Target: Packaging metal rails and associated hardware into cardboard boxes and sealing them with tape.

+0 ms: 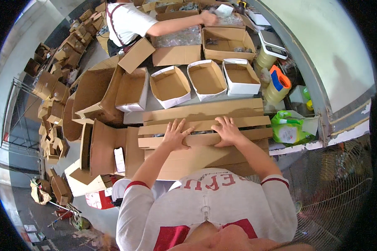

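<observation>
A brown cardboard box [205,161] lies in front of me, its long top flaps drawn close together. Through the narrow slit between them, something dark shows, too little of it to name. On the left part of the flaps rests my left hand [176,134], its fingers spread and the palm on the near flap. My right hand [228,131] presses on the right part in the same way, fingers apart. Neither hand grips anything. Further outer flaps stick out on the far side and on the near side.
Beyond the box stand several white-sided trays [169,85]. Large open cartons [97,90] are at left, with a phone [119,160] nearby. At right are a green bag [291,127], an orange-topped jug [278,85], a scale [273,44] and a fan guard [335,188]. A co-worker [132,23] reaches over far boxes.
</observation>
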The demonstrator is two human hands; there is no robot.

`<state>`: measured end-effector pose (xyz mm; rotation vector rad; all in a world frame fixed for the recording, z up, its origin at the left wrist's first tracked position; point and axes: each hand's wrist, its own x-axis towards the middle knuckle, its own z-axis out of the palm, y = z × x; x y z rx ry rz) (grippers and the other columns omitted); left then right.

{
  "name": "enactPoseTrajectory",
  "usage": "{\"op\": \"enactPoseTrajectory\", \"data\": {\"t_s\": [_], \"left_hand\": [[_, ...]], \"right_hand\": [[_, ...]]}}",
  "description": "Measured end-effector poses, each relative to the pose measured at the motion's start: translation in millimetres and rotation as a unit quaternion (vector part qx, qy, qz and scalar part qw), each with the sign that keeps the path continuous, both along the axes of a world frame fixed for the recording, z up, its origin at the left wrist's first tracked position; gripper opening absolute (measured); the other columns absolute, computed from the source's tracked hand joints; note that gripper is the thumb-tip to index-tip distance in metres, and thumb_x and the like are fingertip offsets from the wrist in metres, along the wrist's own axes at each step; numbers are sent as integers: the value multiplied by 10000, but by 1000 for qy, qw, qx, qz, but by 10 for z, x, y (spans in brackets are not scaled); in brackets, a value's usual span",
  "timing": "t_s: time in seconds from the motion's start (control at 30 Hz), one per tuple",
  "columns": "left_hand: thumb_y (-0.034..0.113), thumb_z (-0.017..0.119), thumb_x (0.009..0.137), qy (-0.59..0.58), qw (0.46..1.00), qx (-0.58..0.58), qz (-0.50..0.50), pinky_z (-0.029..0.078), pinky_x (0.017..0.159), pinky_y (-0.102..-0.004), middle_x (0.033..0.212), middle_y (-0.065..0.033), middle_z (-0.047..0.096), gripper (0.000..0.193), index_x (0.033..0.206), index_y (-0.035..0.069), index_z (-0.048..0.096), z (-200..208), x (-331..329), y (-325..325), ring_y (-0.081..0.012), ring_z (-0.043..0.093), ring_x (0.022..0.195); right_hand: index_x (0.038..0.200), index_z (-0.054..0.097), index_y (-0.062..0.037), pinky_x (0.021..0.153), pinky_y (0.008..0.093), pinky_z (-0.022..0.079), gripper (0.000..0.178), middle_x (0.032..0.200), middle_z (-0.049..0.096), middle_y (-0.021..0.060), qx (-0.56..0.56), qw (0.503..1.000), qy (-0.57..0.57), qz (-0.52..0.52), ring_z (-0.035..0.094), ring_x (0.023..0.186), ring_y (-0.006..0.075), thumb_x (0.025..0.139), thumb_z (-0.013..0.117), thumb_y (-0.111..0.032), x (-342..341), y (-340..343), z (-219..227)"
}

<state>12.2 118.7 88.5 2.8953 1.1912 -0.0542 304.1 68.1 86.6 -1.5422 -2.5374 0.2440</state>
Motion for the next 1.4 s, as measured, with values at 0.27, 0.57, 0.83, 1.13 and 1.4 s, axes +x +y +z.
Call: {"op": "enactPoseTrajectory", "data": {"t_s": [0.27,0.57,0.83,1.13,1.4], "left_hand": [[625,622,728,41,995,-87,-13,216,1086,-522,1495,-110,242,782,1413,423,302,-73,24,-140,-360,272,1328],[608,706,643,55,991,-100,-71,217,1046,-618,1519,-147,170,983,1458,304,249,18,741,-151,-409,235,1340],[576,711,647,2,985,-147,-88,324,1039,-476,1410,-109,360,893,1423,352,330,38,881,21,-338,395,1205],[653,598,732,41,992,-90,-84,188,1078,-569,1501,-142,203,948,1476,214,208,-35,838,-207,-369,253,1332],[526,551,832,-18,983,-145,-107,233,1069,-550,1510,-81,258,762,1450,180,271,-82,750,-111,-341,246,1370]], "right_hand": [[1197,521,-174,880,517,344,887,1214,419,148,84,996,-13,-28,417,1107,366,492,730,-669,24,-164,-298],[1458,227,-256,1082,563,215,1173,1482,227,205,-121,990,-73,-22,253,1340,419,502,804,-614,144,-114,27],[1369,369,-135,970,554,332,1149,1197,474,150,-66,994,-61,-59,447,1128,347,414,838,-568,882,-137,10],[1412,260,-80,1065,547,196,1200,1316,383,159,-37,988,-94,-114,346,1255,338,478,798,-607,731,-456,-146],[1468,153,-183,1093,644,53,1150,1478,194,127,-97,980,-101,-139,118,1391,359,594,738,-650,651,-539,-60]]}}
